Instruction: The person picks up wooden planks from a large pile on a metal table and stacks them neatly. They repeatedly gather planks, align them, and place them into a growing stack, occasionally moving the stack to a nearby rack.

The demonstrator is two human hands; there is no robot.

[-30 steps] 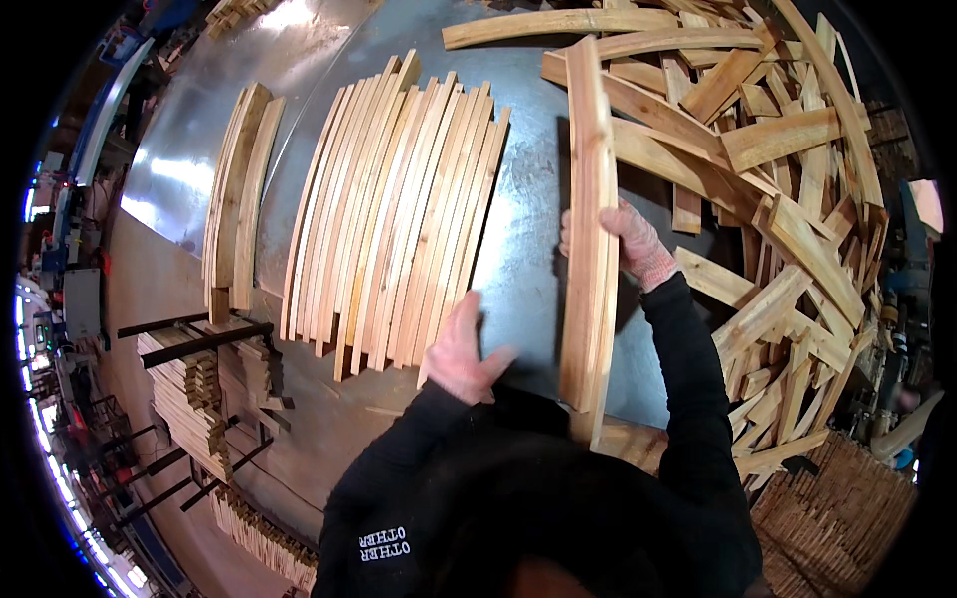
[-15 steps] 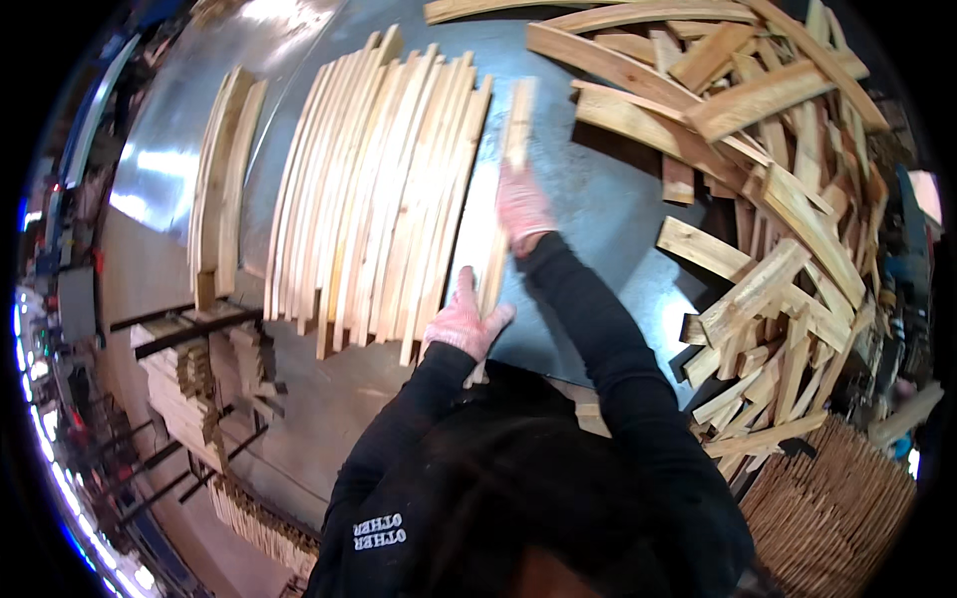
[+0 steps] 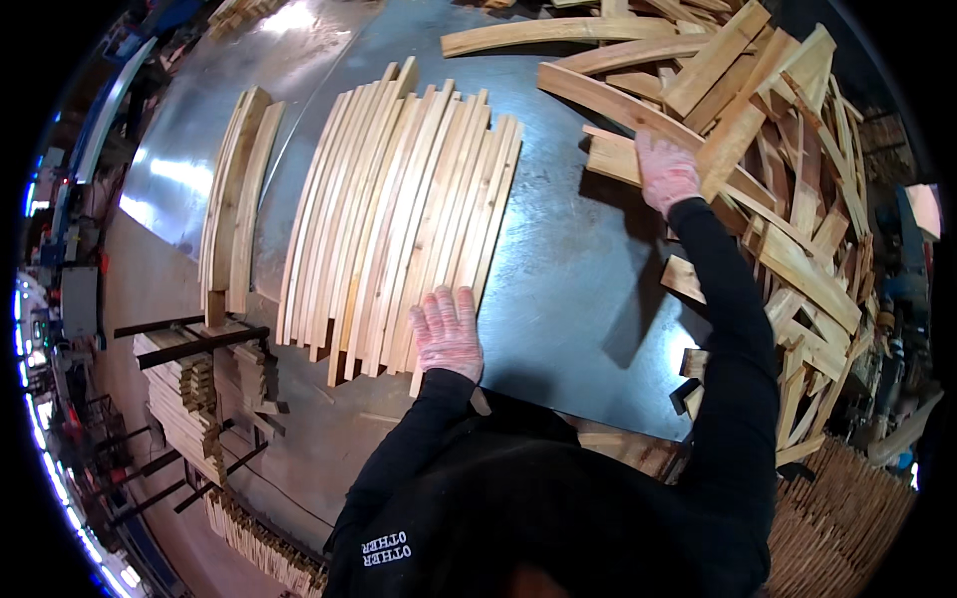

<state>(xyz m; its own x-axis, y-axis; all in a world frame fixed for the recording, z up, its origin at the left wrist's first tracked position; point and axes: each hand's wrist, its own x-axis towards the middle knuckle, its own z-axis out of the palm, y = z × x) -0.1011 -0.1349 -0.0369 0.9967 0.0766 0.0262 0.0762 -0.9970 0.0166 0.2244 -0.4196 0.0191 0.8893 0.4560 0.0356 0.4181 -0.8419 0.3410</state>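
Observation:
A row of narrow, pale wooden strips lies side by side on a metal-topped table. My left hand, in a whitish glove with red streaks, rests with its fingers stretched out on the near right end of this row. Over at the heap of loose wooden boards, my right hand, gloved alike, reaches onto a pale board at the heap's left side. Its fingers are extended over the wood, and the fingertips' grip is hard to make out.
A smaller group of strips lies left of the row. Bare metal tabletop shows between row and heap. Stacked wood stands on a dark metal rack at lower left. More stacked wood sits at lower right.
My right hand has left the strip beside the row and moved right to the heap. That strip now lies against the row's right side. My left hand has shifted slightly left onto the strips.

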